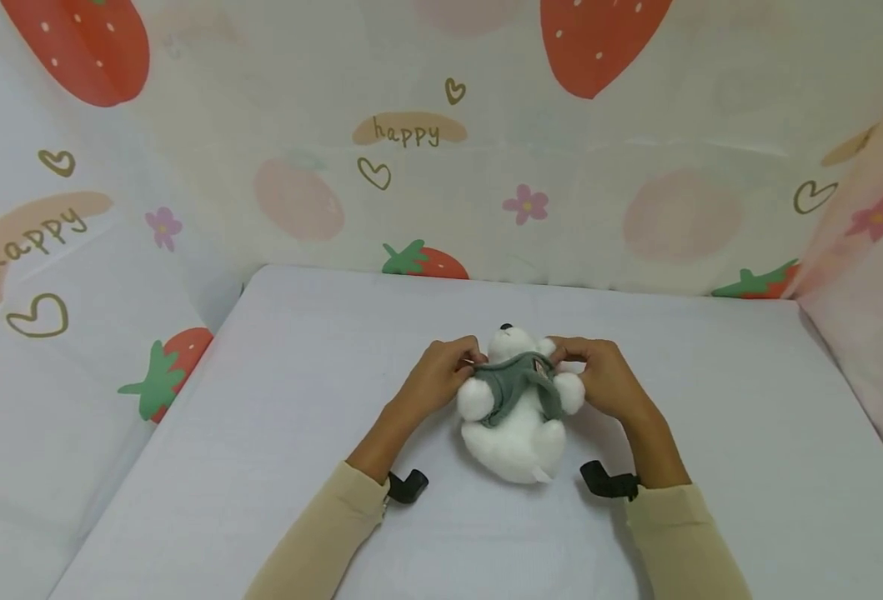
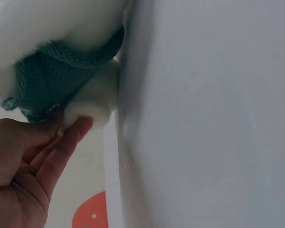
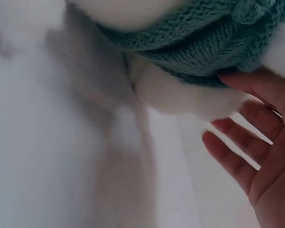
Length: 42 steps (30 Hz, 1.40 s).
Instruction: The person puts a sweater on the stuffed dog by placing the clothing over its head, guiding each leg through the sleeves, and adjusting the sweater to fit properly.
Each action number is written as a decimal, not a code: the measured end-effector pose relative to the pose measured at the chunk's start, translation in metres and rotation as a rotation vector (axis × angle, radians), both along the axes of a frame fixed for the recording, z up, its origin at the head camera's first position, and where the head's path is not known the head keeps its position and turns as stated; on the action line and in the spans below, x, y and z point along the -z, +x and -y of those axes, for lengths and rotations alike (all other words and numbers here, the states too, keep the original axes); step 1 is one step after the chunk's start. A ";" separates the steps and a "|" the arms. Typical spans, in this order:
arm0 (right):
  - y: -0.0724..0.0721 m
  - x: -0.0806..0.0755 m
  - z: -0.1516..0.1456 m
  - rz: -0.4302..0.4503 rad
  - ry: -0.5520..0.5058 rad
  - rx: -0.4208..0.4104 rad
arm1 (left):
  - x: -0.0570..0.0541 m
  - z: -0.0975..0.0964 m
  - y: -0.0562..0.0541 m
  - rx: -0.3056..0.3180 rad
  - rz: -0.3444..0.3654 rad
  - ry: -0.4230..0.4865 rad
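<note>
A white plush bear (image 1: pixel 512 446) lies on the table with its black nose toward the far side. It wears a green knitted vest (image 1: pixel 514 385), which has a small patch near the collar. On the bear's left side in the head view, my left hand (image 1: pixel 444 367) pinches the vest's edge by the head; the left wrist view shows thumb and fingers (image 2: pixel 69 135) against knit and white fur. My right hand (image 1: pixel 599 371) holds the opposite edge by the ear. In the right wrist view its thumb (image 3: pixel 244 80) lies on the knit hem, and the other fingers are loosely bent.
The white tabletop (image 1: pixel 321 375) extends around the bear. Behind it and at both sides hangs a curtain (image 1: pixel 584 150) printed with strawberries, hearts and flowers. A black wrist camera (image 1: pixel 408 486) sits on the left wrist, another black camera (image 1: pixel 606 481) on the right.
</note>
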State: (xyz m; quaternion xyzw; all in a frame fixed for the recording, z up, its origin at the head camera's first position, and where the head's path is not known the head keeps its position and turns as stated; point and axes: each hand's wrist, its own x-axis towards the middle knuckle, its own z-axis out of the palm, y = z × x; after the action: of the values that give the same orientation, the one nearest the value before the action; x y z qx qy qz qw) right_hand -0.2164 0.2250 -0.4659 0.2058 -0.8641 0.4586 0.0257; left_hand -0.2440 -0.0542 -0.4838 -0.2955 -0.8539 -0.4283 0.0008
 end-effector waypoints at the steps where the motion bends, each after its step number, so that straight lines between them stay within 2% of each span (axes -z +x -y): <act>1: 0.000 0.000 0.001 0.000 -0.001 0.009 | -0.001 -0.001 0.001 -0.009 0.017 0.005; 5: 0.000 -0.001 0.001 0.028 0.020 0.013 | -0.002 -0.001 0.003 -0.039 0.089 0.013; 10: 0.000 -0.006 0.001 0.053 0.060 -0.013 | -0.004 0.002 0.009 -0.096 0.134 -0.055; 12: 0.000 -0.006 0.002 0.054 0.079 -0.028 | -0.004 0.005 0.013 -0.129 0.164 -0.081; 14: 0.001 -0.006 0.003 0.056 0.093 -0.036 | -0.005 0.008 0.016 -0.144 0.214 -0.068; 16: 0.003 -0.006 0.003 0.060 0.103 -0.033 | -0.005 0.011 0.020 -0.132 0.302 -0.006; 20: 0.011 -0.005 0.001 0.067 0.097 -0.014 | -0.008 0.016 0.030 -0.079 0.489 0.231; 23: 0.019 -0.004 0.001 0.072 0.087 -0.002 | -0.011 0.020 0.044 -0.058 0.536 0.354; 27: 0.035 -0.006 0.002 -0.011 0.099 0.078 | -0.014 0.023 0.066 -0.070 0.461 0.395; 31: 0.056 -0.013 0.003 -0.254 0.050 0.224 | -0.014 0.023 0.083 -0.097 0.313 0.378; 33: 0.068 -0.017 0.005 -0.379 -0.005 0.261 | -0.014 0.022 0.089 -0.094 0.229 0.357; 35: 0.079 -0.020 0.007 -0.471 -0.055 0.253 | -0.013 0.021 0.092 -0.098 0.147 0.324; 38: 0.090 -0.021 0.013 -0.544 -0.056 0.197 | -0.014 0.019 0.093 -0.129 0.065 0.255; 42: 0.100 -0.018 0.021 -0.552 0.046 0.168 | -0.014 0.017 0.092 -0.173 0.020 0.162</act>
State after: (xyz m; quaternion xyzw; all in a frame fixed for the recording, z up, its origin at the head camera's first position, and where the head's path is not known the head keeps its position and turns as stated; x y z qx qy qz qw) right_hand -0.1165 0.2038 -0.4481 0.2509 -0.8485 0.3619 0.2934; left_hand -0.1521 -0.0708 -0.4694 -0.2156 -0.8388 -0.4972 0.0530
